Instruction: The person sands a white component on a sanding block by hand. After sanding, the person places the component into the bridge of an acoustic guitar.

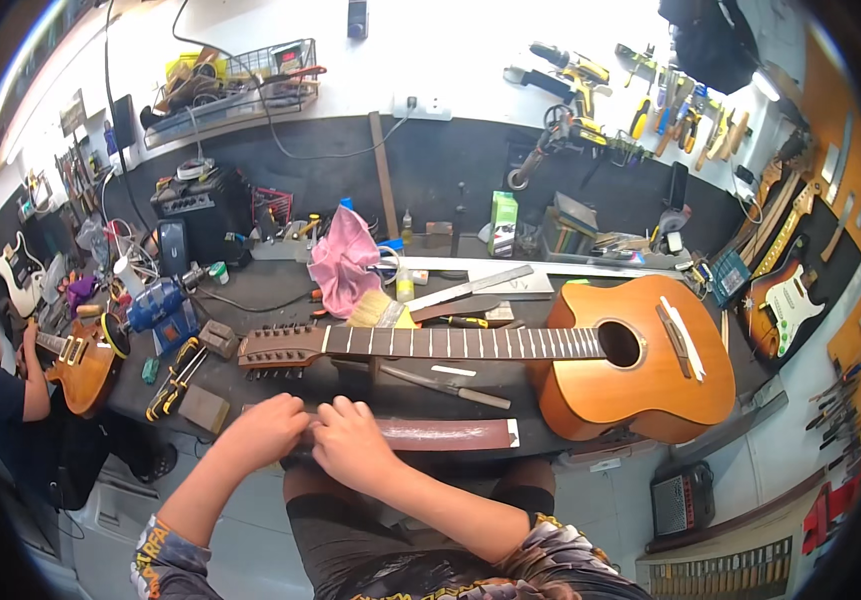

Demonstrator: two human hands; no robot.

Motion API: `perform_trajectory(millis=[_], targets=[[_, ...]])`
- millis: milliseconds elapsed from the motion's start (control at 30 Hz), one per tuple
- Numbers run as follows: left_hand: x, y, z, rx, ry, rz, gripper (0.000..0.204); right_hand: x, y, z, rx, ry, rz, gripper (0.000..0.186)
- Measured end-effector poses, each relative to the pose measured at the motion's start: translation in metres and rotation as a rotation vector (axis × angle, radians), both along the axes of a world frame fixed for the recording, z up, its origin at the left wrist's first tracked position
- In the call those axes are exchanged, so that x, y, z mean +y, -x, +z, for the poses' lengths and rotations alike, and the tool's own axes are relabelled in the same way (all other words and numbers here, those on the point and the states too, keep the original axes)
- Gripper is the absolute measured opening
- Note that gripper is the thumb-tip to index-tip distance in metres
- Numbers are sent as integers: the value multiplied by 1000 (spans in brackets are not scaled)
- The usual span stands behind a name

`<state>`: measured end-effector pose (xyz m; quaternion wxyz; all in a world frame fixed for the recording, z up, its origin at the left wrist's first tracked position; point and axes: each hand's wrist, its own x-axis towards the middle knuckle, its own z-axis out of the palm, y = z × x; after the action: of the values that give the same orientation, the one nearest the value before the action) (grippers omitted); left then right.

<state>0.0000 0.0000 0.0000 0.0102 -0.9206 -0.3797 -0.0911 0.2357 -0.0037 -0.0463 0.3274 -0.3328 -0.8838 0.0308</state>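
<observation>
My left hand (272, 428) and my right hand (348, 438) are close together at the bench's front edge, fingers curled on something small that they hide. They sit at the left part of a long reddish-brown abrasive strip (445, 434) with white powder on it and a pale right end. Just beyond lie a wooden-handled file (480, 398) and a short white strip (453, 370). The acoustic guitar (680, 390) lies across the bench above my hands, its many-pegged headstock (275, 348) to the left and its body to the right.
Screwdrivers (175, 380), blocks (202, 408), a blue power tool (158, 305), pink cloth (343, 260) and brush (380, 310) crowd the dark bench (525, 280). A co-worker (20, 395) at the left handles an electric guitar (90, 365). An amplifier (682, 495) stands low on the right.
</observation>
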Motion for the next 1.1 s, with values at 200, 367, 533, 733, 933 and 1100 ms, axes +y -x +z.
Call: perform_trajectory(millis=[200, 367, 533, 733, 933, 1100], targets=[[6, -162, -25, -146, -34, -171, 9, -42, -155, 15, -105, 24, -248, 24], [3, -233, -27, -109, -50, -180, 10, -56, -223, 22, -83, 136, -295, 25], [-5, -147, -27, -86, -70, -162, 17, -50, -149, 11, -78, 54, -173, 20], [-1, -26, -16, 0, -32, -62, 21, -8, -22, -7, -21, 20, -14, 17], [1, -106, -13, -148, -42, -151, 12, -27, -109, 16, -16, -44, -140, 15], [-1, -237, -29, -174, -83, -155, 12, -53, -214, 25, -97, 62, -333, 12]])
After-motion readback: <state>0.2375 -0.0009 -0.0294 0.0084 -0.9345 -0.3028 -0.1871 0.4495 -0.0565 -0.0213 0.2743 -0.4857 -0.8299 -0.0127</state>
